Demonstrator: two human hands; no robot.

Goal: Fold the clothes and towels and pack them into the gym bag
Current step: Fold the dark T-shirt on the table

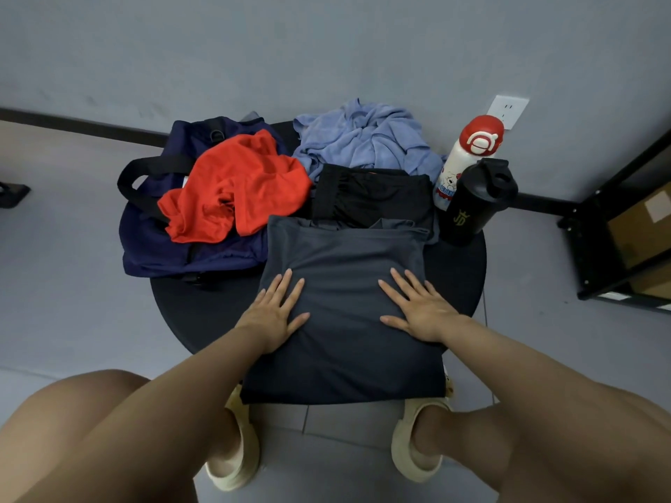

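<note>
Both my hands lie flat on the dark grey, smooth-knit shirt spread over the near edge of the round black counter. My left hand presses its left side and my right hand its right side, fingers straight and spread, gripping nothing. The shirt's long axis runs straight away from me: its near end hangs off the counter's near edge toward my knees, and its far end reaches the counter's middle. I judge the next fold must bring one end over the other along that axis, and both hands sit about equally close to the hanging end, so either can take it.

Just beyond the shirt's far end lies a pair of black shorts with a gathered waistband, touching or slightly under the shirt. To the left, the crumpled bright orange-red garment rests on top of the navy blue fabric gym bag with black straps, which overhangs the counter's left edge. At the right edge stand a black plastic shaker bottle and, just behind it, a white bottle with a red cap. At the far edge is a heap of pale blue towel, unfolded.
</note>
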